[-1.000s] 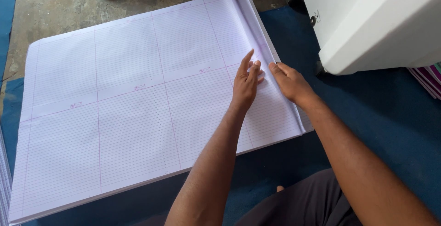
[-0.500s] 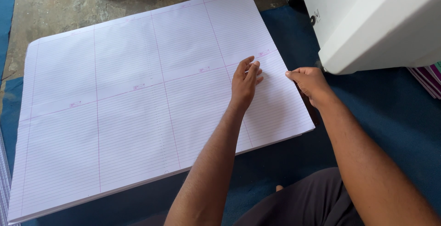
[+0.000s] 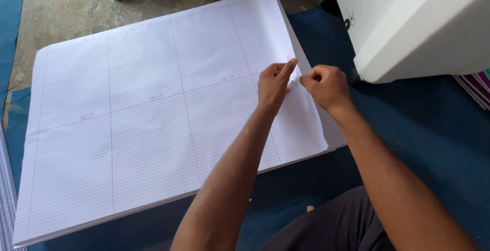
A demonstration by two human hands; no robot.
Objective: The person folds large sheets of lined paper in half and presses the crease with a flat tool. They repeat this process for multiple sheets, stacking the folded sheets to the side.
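A large stack of ruled white paper sheets (image 3: 153, 108) with pink lines lies on a blue surface. My left hand (image 3: 273, 83) rests on the top sheet near its right edge, fingers curled, index finger and thumb at the paper's edge. My right hand (image 3: 325, 84) is just to the right, fingers pinched on the right edge of the top sheet, which is lifted and curled slightly away from the stack below.
A white machine housing (image 3: 418, 26) stands at the upper right, close to the paper's edge. Blue matting (image 3: 429, 144) covers the floor at the right and front. Bare concrete (image 3: 61, 6) shows beyond the paper. Another paper stack edge (image 3: 5, 189) sits at far left.
My right hand moved from flat beside the stack to pinching the top sheet's right edge and lifting it. My left hand curled and shifted to that edge.
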